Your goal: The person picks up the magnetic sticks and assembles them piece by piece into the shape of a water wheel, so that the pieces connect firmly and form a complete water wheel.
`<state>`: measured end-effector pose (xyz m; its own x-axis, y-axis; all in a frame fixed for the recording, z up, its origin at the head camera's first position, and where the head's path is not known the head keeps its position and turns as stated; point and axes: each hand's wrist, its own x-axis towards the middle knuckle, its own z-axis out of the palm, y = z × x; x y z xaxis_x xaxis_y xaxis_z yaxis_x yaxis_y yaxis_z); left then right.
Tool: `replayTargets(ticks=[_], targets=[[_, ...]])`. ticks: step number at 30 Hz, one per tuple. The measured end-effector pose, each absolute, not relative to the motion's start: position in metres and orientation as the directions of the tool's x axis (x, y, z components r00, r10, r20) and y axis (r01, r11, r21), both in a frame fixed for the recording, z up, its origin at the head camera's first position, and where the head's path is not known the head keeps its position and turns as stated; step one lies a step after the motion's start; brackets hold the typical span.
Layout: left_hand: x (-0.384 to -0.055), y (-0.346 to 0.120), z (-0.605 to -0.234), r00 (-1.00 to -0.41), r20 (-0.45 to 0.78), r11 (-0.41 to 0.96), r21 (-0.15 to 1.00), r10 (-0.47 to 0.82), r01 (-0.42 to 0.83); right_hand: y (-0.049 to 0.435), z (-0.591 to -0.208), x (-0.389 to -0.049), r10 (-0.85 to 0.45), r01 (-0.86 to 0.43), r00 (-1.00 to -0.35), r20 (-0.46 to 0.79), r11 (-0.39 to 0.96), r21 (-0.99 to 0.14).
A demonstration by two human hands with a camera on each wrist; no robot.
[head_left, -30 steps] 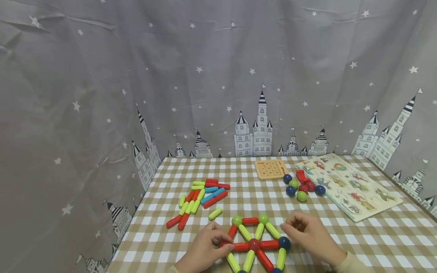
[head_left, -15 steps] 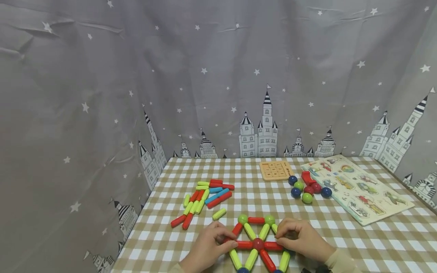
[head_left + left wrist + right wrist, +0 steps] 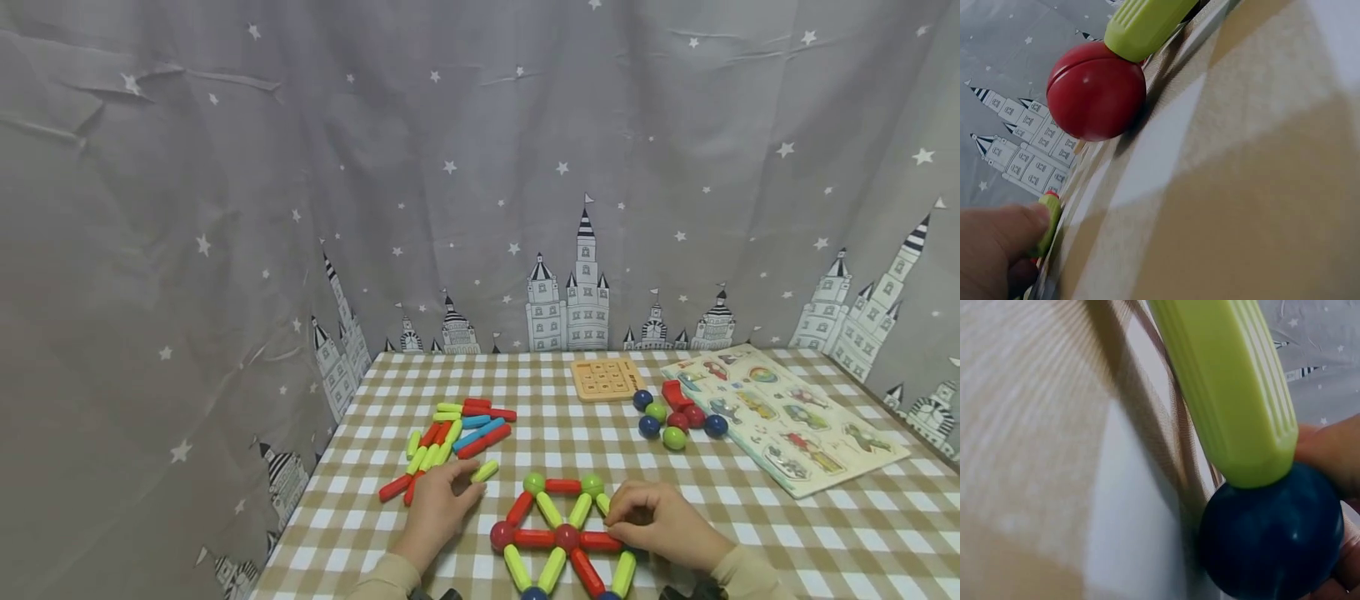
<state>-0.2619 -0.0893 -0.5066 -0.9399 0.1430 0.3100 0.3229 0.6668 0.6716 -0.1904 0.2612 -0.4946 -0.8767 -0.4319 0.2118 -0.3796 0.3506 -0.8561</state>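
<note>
Left hand (image 3: pixel 437 506) is hovering, thumb and fingers apart, beside a green rod (image 3: pixel 489 469) on the surface (image 3: pixel 795 546), likely light, rigid and best pinched mid-length, while right hand (image 3: pixel 666 525) is gripping a blue ball (image 3: pixel 1269 537).

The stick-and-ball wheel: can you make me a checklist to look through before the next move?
1. Six sticks meet the middle red ball of the wheel: ok.
2. Right hand on the blue ball at the right corner: ok.
3. Left hand gripping a spare stick: cannot tell; it is by the pile.
4. Wheel's bottom edge closed: cannot tell; the picture cuts it off.
5. Spare balls available: ok.
</note>
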Motion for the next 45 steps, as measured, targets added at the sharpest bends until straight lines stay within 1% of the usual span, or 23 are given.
replayTargets(ticks=[3,7,9,11,13,14,15,17,18,19,20,21,22,23,27,31,37,41,43,45], targets=[[-0.265,-0.086,-0.508,-0.935,0.324,0.669,0.665,0.143,0.333,0.262,-0.496,-0.19,-0.426,-0.367,-0.882,0.203,0.351,-0.861],[-0.261,-0.084,-0.508,-0.926,0.363,0.605,0.717,0.1,0.346,0.262,-0.499,-0.189,-0.425,-0.371,-0.881,0.207,0.349,-0.861],[-0.255,-0.082,-0.506,-0.908,0.407,0.55,0.738,0.1,0.392,0.261,-0.5,-0.189,-0.425,-0.374,-0.881,0.207,0.359,-0.855],[-0.244,-0.079,-0.502,-0.861,0.485,0.488,0.72,0.155,0.493,0.261,-0.499,-0.189,-0.424,-0.37,-0.884,0.198,0.376,-0.85],[-0.229,-0.075,-0.497,-0.761,0.581,0.419,0.638,0.29,0.647,0.261,-0.497,-0.19,-0.42,-0.364,-0.888,0.185,0.4,-0.841],[-0.221,-0.073,-0.494,-0.691,0.618,0.361,0.589,0.374,0.722,0.262,-0.496,-0.191,-0.421,-0.363,-0.889,0.181,0.406,-0.839],[-0.214,-0.07,-0.491,-0.613,0.643,0.293,0.542,0.459,0.788,0.262,-0.495,-0.191,-0.421,-0.359,-0.89,0.174,0.414,-0.837],[-0.202,-0.067,-0.488,-0.43,0.67,0.142,0.44,0.606,0.887,0.261,-0.494,-0.193,-0.423,-0.355,-0.891,0.165,0.422,-0.834],[-0.198,-0.065,-0.487,-0.342,0.678,0.069,0.396,0.65,0.916,0.261,-0.493,-0.194,-0.427,-0.359,-0.889,0.167,0.421,-0.833],[-0.195,-0.063,-0.486,-0.277,0.681,0.015,0.364,0.678,0.931,0.26,-0.493,-0.195,-0.432,-0.365,-0.885,0.172,0.416,-0.833],[-0.193,-0.061,-0.486,-0.218,0.686,-0.031,0.332,0.694,0.943,0.259,-0.492,-0.197,-0.437,-0.375,-0.881,0.182,0.409,-0.832],[-0.192,-0.06,-0.487,-0.178,0.689,-0.062,0.308,0.703,0.949,0.259,-0.491,-0.198,-0.442,-0.384,-0.876,0.191,0.402,-0.831],[-0.192,-0.058,-0.488,-0.141,0.691,-0.083,0.28,0.709,0.956,0.259,-0.491,-0.199,-0.446,-0.393,-0.872,0.2,0.395,-0.83],[-0.192,-0.057,-0.489,-0.116,0.689,-0.1,0.264,0.716,0.959,0.258,-0.491,-0.199,-0.452,-0.403,-0.867,0.211,0.385,-0.83],[-0.194,-0.051,-0.497,-0.064,0.646,-0.139,0.259,0.76,0.956,0.259,-0.491,-0.199,-0.454,-0.403,-0.865,0.213,0.376,-0.835],[-0.193,-0.048,-0.502,-0.058,0.589,-0.128,0.268,0.806,0.955,0.26,-0.492,-0.195,-0.443,-0.369,-0.878,0.18,0.389,-0.844],[-0.19,-0.049,-0.501,-0.127,0.508,-0.063,0.341,0.852,0.938,0.26,-0.491,-0.194,-0.434,-0.356,-0.885,0.169,0.397,-0.846],[-0.189,-0.05,-0.5,-0.14,0.46,-0.047,0.372,0.877,0.927,0.26,-0.491,-0.194,-0.431,-0.345,-0.888,0.159,0.396,-0.851],[-0.19,-0.05,-0.501,-0.142,0.45,-0.034,0.361,0.881,0.932,0.26,-0.492,-0.194,-0.432,-0.341,-0.889,0.155,0.394,-0.854],[-0.19,-0.048,-0.502,-0.159,0.439,-0.017,0.371,0.884,0.928,0.261,-0.493,-0.195,-0.432,-0.339,-0.888,0.154,0.391,-0.856]])
